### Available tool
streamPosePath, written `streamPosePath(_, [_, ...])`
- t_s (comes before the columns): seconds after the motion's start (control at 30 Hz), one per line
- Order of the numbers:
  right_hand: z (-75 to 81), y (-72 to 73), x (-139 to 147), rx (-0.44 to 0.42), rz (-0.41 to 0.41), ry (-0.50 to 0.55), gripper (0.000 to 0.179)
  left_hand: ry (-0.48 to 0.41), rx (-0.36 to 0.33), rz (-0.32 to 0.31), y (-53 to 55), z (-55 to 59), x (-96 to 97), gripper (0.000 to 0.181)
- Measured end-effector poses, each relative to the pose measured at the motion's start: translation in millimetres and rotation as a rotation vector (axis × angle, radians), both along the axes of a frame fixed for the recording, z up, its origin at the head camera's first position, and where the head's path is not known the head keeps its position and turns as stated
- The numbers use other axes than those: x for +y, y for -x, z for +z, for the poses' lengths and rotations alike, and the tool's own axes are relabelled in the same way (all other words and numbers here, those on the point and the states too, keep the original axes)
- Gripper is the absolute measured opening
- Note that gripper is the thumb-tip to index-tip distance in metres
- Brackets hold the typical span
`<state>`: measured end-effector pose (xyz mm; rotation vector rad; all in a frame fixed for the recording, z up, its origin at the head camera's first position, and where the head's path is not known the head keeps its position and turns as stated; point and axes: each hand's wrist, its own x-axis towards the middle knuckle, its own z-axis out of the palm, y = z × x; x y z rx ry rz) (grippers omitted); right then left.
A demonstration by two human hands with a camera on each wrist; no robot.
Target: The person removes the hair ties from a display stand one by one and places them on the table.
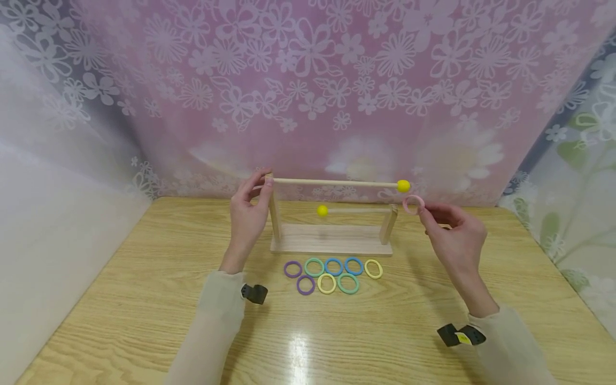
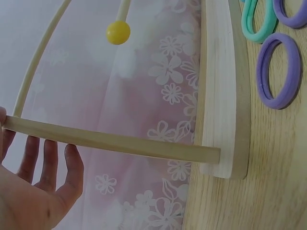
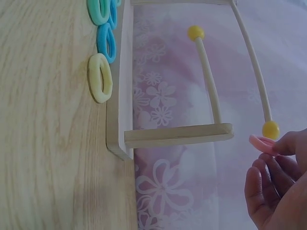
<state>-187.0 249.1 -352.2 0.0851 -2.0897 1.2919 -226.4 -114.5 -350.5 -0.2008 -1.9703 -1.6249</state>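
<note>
A wooden stand [image 1: 332, 246] carries two horizontal rods, each tipped with a yellow ball. My left hand [image 1: 248, 214] grips the top of its taller left post [image 2: 115, 142], where the upper rod [image 1: 337, 183] begins. Between thumb and fingertips, my right hand [image 1: 457, 235] pinches a pink hair tie [image 1: 413, 205]. That hair tie is just right of and below the upper rod's yellow ball [image 1: 403, 186]; in the right wrist view it looks close to the ball [image 3: 270, 129]. The lower rod [image 1: 358, 210] runs left from the shorter right post [image 1: 389, 224]. Neither rod bears a ring.
Several hair ties lie in two rows in front of the stand, among them a purple one [image 1: 305, 285], a blue one [image 1: 353, 266], a green one [image 1: 348, 283] and a yellow one [image 1: 373, 269]. Floral curtains [image 1: 308, 80] surround the wood-grain table [image 1: 159, 289].
</note>
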Motion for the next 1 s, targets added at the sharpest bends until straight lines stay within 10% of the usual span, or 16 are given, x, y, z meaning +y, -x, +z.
streamPosePath(0.47, [-3.0, -9.2, -4, -0.047, -0.007, -0.036, 0.015, -0.011, -0.051, -0.035, -21.6, 28.4, 6.0, 0.031])
streamPosePath(1.0, [-15.4, -18.6, -8, -0.143, 0.029, -0.087, 0.013, 0.001, -0.069, -0.038, -21.0, 28.3, 6.3, 0.031])
